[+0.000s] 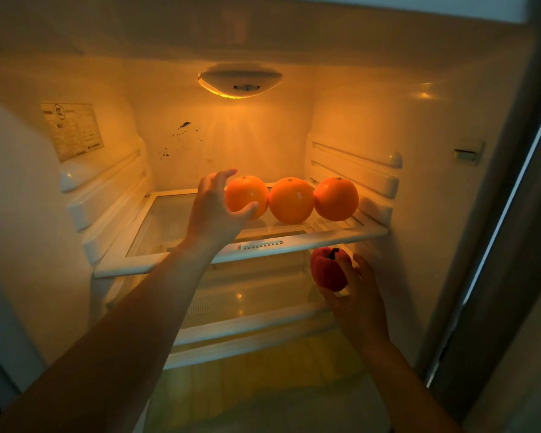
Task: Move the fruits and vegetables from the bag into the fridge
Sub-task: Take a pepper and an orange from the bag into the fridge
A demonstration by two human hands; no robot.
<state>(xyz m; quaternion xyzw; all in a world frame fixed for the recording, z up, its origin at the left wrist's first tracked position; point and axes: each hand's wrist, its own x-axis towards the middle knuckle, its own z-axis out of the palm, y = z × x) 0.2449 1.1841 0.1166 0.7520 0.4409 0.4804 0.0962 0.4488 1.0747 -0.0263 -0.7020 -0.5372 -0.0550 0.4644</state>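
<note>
Orange-lit fridge [419, 120] interior, door open, lamp [239, 79] on at the top of the back wall. Three oranges sit in a row on the right half of the upper shelf [200, 260], stem ends up. Left orange [245, 195] touches middle orange [291, 200]; middle orange touches or nearly touches right orange [336, 198], hard to tell which. Right orange sits close to the right wall rails.

Left hand [213, 210] reaches in over the shelf front and cups the left orange from its left side: thumb pressed on the front face, fingers curved round the top and far side. Orange rests on the shelf under that grip.

Right hand [356, 295] is lower, just under the front edge of the upper shelf on the right. Fingers are wrapped round a red pepper [328, 268], dark stem pointing up. Pepper is held above the lower shelf [250, 323]; cannot tell if it touches it.

Left half of the upper shelf is bare glass. A label sticker [72, 131] is on the left wall, print unreadable. Dark specks [185, 125] mark the back wall. Blurred yellow area at the fridge bottom, contents unclear.
</note>
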